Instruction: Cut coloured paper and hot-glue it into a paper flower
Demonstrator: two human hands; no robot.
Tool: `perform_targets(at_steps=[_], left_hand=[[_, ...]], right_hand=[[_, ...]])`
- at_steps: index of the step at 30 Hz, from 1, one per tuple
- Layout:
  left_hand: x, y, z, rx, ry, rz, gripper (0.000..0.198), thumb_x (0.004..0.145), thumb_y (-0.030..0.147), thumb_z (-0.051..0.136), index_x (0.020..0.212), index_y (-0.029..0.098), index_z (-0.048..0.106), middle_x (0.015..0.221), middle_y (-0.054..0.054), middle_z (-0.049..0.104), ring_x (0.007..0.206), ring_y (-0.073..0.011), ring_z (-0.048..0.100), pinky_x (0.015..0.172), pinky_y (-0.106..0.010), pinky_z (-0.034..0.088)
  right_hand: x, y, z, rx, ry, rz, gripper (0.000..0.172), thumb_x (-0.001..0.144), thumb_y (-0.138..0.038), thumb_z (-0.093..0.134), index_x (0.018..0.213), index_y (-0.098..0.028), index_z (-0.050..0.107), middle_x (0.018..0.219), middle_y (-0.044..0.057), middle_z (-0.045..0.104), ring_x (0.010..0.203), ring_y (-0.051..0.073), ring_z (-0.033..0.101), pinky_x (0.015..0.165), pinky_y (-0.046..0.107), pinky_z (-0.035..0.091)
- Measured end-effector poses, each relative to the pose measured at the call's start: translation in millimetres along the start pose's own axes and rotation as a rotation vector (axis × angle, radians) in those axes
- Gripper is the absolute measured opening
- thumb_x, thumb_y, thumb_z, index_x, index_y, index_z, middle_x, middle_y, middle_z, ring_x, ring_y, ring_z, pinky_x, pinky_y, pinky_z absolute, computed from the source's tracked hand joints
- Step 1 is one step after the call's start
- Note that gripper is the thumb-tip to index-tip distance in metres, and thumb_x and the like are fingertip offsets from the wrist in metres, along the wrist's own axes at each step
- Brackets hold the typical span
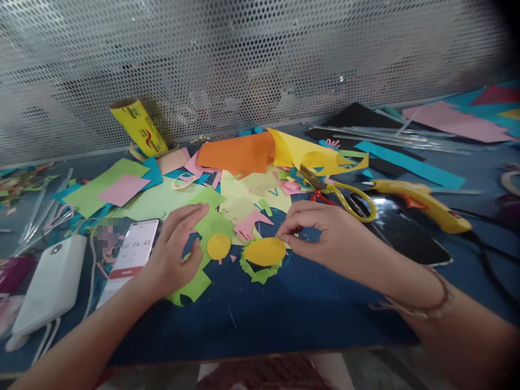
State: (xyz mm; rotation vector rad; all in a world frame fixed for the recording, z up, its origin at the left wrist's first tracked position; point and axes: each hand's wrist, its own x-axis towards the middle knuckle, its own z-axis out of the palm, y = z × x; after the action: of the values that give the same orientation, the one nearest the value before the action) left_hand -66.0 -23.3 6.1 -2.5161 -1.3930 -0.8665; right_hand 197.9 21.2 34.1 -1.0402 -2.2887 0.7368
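Between thumb and fingertips, my right hand (311,227) pinches the edge of a yellow paper circle (265,252), which is tilted. The circle is above a jagged-edged green paper ring (260,275); whether the two touch I cannot tell. Another yellow paper circle (218,247) rests to the left, partly over green paper scraps (195,287). My left hand (179,252) hovers beside those scraps with fingers apart, holding nothing. Pink paper pieces (254,221) lie just behind the held circle.
Yellow-handled scissors (357,201) and a yellow glue gun (422,203) lie at right by a dark phone (414,238). A phone showing a timer (136,244) and a white power bank (52,287) are at left. A yellow cardboard tube (140,127) leans near the perforated metal panel (244,59).
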Motion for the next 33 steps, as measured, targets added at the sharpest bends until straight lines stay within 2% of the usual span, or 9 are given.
perform_targets(at_steps=[5,8,12,17,23,33], left_hand=[[-1,22,5.9,-0.208,-0.186,0.049,0.045,0.078,0.004,0.043,0.120,0.021,0.044,0.114,-0.009,0.052,0.110,-0.0184,0.048,0.092,-0.035,0.043],[-4,29,10.5,-0.255,-0.306,-0.018,0.043,0.082,0.014,0.045,0.124,0.020,0.039,0.121,-0.010,0.050,0.113,-0.0182,0.046,0.095,-0.033,0.042],[-8,32,16.7,-0.238,-0.415,-0.083,0.056,0.083,0.030,0.049,0.133,0.018,0.027,0.131,-0.012,0.043,0.122,-0.0215,0.039,0.099,-0.038,0.039],[-9,38,22.1,-0.177,-0.442,0.012,0.054,0.084,0.030,0.046,0.133,0.017,0.029,0.133,-0.013,0.041,0.124,-0.0227,0.037,0.100,-0.042,0.038],[-11,44,26.5,-0.070,-0.450,0.169,0.049,0.084,0.029,0.045,0.129,0.011,0.036,0.130,-0.014,0.046,0.124,-0.0228,0.038,0.100,-0.039,0.038],[-9,42,29.4,-0.018,-0.526,0.168,0.053,0.083,0.032,0.046,0.131,0.012,0.036,0.134,-0.014,0.042,0.124,-0.0244,0.037,0.101,-0.040,0.036]], right_hand=[[4,5,12,0.070,-0.140,0.065,0.013,0.076,-0.020,0.053,0.068,-0.019,0.063,0.072,0.001,0.061,0.066,0.010,0.056,0.062,0.021,0.043],[7,9,14,0.083,-0.166,0.105,0.013,0.076,-0.021,0.053,0.068,-0.019,0.063,0.072,0.001,0.061,0.065,0.010,0.055,0.060,0.021,0.042],[11,14,16,0.081,-0.193,0.158,0.014,0.075,-0.022,0.053,0.069,-0.019,0.065,0.073,0.001,0.062,0.062,0.009,0.054,0.057,0.020,0.041],[11,21,23,0.044,-0.181,0.168,0.014,0.074,-0.020,0.051,0.068,-0.018,0.064,0.073,0.002,0.061,0.062,0.010,0.054,0.056,0.020,0.041],[10,25,29,0.013,-0.152,0.158,0.014,0.073,-0.015,0.050,0.066,-0.017,0.062,0.071,0.001,0.059,0.060,0.009,0.053,0.057,0.021,0.041],[11,29,35,-0.065,-0.180,0.157,0.017,0.076,-0.011,0.048,0.064,-0.017,0.059,0.067,0.000,0.053,0.057,0.008,0.047,0.054,0.022,0.036]])
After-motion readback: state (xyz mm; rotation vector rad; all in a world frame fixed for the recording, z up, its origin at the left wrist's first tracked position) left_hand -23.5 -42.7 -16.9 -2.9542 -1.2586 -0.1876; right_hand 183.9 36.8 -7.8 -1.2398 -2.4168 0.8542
